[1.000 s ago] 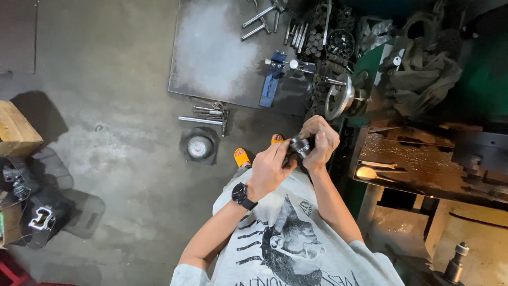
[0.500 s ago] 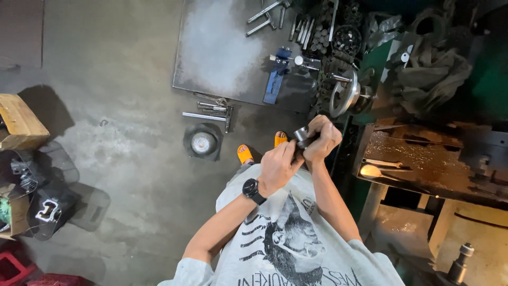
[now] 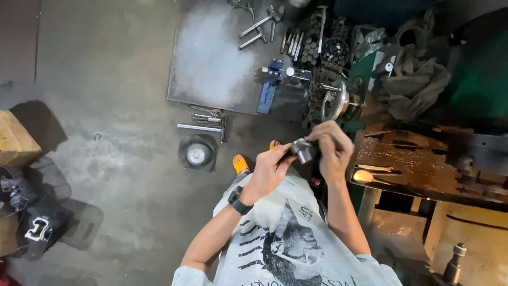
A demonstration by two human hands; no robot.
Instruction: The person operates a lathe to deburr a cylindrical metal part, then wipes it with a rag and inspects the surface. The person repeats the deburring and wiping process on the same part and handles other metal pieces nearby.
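1. Head view: your left hand [image 3: 270, 170] and right hand [image 3: 332, 151] meet in front of your chest, both grasping a small grey metal cylinder [image 3: 303, 150] held between them above the floor.
2. Your left fingers close on the part from the left; your right hand wraps over it from above and the right.
3. A black wristwatch [image 3: 239, 200] sits on your left wrist.
4. Below your hands, orange sandals [image 3: 241, 163] show on the concrete floor [image 3: 106, 106].
5. To the left of them lies a round metal disc [image 3: 198, 154] on a dark pad.
6. Further up, a steel plate [image 3: 211, 58] carries loose bolts and a blue tool [image 3: 269, 90].
7. On your right stands a rusty workbench [image 3: 423, 164], just beside a handwheel [image 3: 334, 103].
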